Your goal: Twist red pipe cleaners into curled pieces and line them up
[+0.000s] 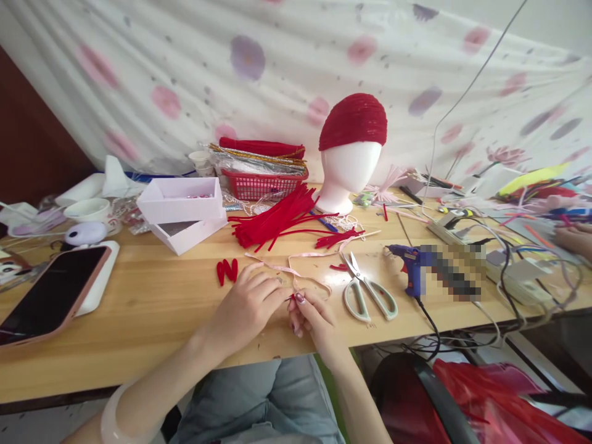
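Observation:
My left hand (253, 303) and my right hand (318, 317) meet near the table's front edge, fingertips pinched together. A bit of red pipe cleaner (292, 297) shows between them, mostly hidden by the fingers. Just beyond lies a loosely curled pink tape measure (296, 262). Several small red folded pipe cleaner pieces (227, 271) rest beyond my left hand. To the right of my right hand, scissors (367, 290) lie with blades slightly apart. Short red pieces (339, 267) sit left of the blades. Farther back is a bundle of red pipe cleaners (277, 216).
A white foam head (351, 169) with a red wrapped cap stands at the back, beside a red basket (263, 184). White boxes (185, 206) and a phone (55, 293) lie left. At right are a blue glue gun (411, 271), cabled power strips (518, 280) and another person's hand (576, 239).

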`<state>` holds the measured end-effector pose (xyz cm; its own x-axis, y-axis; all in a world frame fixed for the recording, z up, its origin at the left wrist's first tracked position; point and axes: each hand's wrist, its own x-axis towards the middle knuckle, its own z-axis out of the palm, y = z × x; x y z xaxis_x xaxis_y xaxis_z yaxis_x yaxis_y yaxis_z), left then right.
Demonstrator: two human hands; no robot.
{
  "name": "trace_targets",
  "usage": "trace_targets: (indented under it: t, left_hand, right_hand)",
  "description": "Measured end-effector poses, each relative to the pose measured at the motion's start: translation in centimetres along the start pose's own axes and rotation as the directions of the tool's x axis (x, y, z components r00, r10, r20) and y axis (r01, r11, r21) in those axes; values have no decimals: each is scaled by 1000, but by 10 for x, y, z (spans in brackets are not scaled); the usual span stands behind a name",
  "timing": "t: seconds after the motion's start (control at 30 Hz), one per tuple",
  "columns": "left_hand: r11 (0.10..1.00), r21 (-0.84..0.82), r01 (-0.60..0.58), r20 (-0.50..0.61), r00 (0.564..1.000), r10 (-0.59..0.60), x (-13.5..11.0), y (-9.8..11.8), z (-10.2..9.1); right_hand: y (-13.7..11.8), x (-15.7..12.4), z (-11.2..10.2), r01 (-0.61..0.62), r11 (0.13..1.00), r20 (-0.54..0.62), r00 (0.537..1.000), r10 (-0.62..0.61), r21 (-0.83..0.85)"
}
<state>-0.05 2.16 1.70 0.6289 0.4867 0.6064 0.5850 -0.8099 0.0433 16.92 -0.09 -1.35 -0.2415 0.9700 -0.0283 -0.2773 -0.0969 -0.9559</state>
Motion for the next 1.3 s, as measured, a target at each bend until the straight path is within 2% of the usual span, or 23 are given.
trace_targets:
  t: [0.1,0.17,0.33,0.5,0.63,0.8,0.97,1.17,1.3]
  left_hand:
    - [1000,0,-31,-16,999,31,2,-3,-3]
    - [999,4,-47,-8,999,47,3,-5,-4]
    - [989,39,-144,74,987,140,6,-12,-7]
    - [961,41,-275,99,958,270,11,-18,-7]
    - [954,27,-297,75,953,295,14,-19,-7]
    - [953,59,-296,174,943,282,14,-20,-5]
    - [935,81,-344,94,937,337,7,-28,8]
    - [940,93,-327,74,944,321,9,-31,15]
    - [932,113,-344,67,939,338,11,-30,13]
  right_hand:
    - [-6,-1,-1,-159,973,64,987,150,168]
    - [-11,-2,-2,-225,951,96,973,209,214]
    - [-18,-2,-5,-297,922,121,954,275,247]
    - [-16,0,-12,-416,863,238,904,356,286]
    - [-15,0,-15,-432,830,241,899,366,353]
    - [-14,1,-19,-434,833,290,893,345,344]
    - [-16,6,-22,-486,802,322,865,385,347]
    - [-19,15,-25,-650,605,439,758,481,460]
    - [-19,18,-26,-670,554,474,742,474,494]
